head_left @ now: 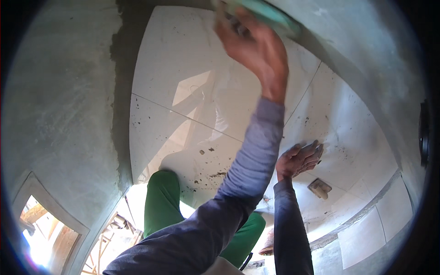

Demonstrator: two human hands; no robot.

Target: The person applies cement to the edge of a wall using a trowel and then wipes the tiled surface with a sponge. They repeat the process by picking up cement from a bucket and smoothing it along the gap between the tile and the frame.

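Observation:
My left hand (256,43) reaches across to the far edge of the tiled floor, its fingers closed around a green plastering float (275,18). The float is blurred and lies along the strip where tiles meet the wall. My right hand (300,160) rests on the white tiles (243,91), fingers stretched out, holding nothing. Close to it lies a small rectangular tool (319,188) with a pale, rounded block on top, perhaps a hand float. Dark crumbs of mortar are scattered over the tiles.
Grey plastered walls (59,101) rise at left and right, with a darker damp band (120,91) along the left one. Pale tiles (366,233) line the lower right wall. My green-trousered knees (162,197) are on the near side. Openings at lower left show bright light and timber (64,247).

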